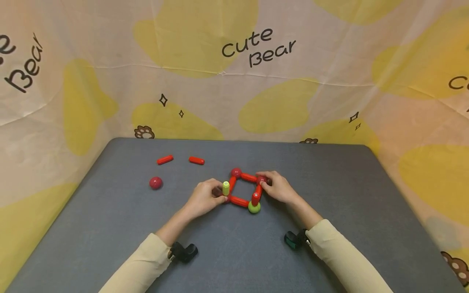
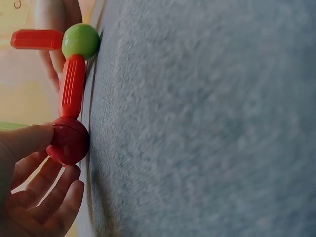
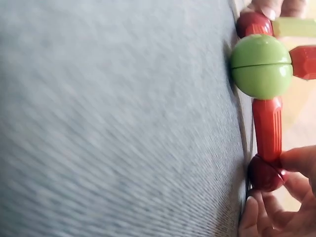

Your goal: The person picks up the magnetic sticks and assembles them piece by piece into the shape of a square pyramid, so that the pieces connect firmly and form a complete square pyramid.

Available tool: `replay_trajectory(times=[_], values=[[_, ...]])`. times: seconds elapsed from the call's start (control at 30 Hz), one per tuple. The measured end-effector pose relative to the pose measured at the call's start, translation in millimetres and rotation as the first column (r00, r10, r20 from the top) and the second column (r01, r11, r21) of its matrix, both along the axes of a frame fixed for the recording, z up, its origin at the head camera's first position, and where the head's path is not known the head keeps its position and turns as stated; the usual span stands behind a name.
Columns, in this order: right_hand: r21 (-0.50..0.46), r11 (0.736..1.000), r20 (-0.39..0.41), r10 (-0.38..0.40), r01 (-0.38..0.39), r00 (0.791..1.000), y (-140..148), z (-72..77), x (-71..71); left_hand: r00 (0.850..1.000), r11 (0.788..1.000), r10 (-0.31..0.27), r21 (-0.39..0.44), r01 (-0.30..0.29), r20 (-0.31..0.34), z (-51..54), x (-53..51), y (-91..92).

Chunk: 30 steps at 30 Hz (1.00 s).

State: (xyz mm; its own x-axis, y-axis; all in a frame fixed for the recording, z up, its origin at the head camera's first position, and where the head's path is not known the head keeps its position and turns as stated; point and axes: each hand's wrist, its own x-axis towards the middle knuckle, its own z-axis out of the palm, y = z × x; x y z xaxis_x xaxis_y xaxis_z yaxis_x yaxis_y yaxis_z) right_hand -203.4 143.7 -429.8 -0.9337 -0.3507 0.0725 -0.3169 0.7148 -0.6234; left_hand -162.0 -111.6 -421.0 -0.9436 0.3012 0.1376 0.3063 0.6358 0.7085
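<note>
On the grey table stands a four-sided frame of red sticks joined by balls. Three corner balls are red and the near right one is a green ball (image 1: 254, 207). From the green ball a red stick (image 1: 255, 198) points up; a yellow-green stick (image 1: 226, 187) rises from the near left corner. There my left hand (image 1: 202, 198) pinches the red ball (image 2: 70, 141) between thumb and fingers. At the far right corner my right hand (image 1: 280, 188) grips another red ball (image 3: 265, 174). The far left red ball (image 1: 236, 173) is untouched.
A loose red ball (image 1: 155, 183) lies to the left of the frame. Behind it are two loose red sticks, one (image 1: 165, 160) tilted and one (image 1: 196, 160) nearer the middle. A patterned cloth (image 1: 205, 93) hangs behind the table (image 1: 110, 228).
</note>
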Motion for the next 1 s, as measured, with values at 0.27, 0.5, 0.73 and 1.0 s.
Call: replay_trajectory(times=[0.27,0.5,0.73,1.0], values=[[-0.053,0.997,0.11,-0.042,0.048,0.993,-1,1.7,-10.8,0.999,0.998,-0.039,-0.047,0.038,-0.011,0.9,6.5,5.0],[-0.07,0.995,0.18,-0.055,0.068,0.982,-5,3.9,-18.3,0.996,0.993,-0.082,-0.089,0.078,-0.041,-0.4,11.0,11.1],[-0.062,0.997,0.187,-0.026,0.038,0.982,-10,6.6,-24.4,0.993,0.988,-0.114,-0.111,0.109,-0.042,1.9,16.6,18.5],[-0.075,0.997,0.186,0.0,0.014,0.983,-12,5.4,-26.4,0.99,0.986,-0.132,-0.108,0.126,-0.051,1.6,19.3,21.2]])
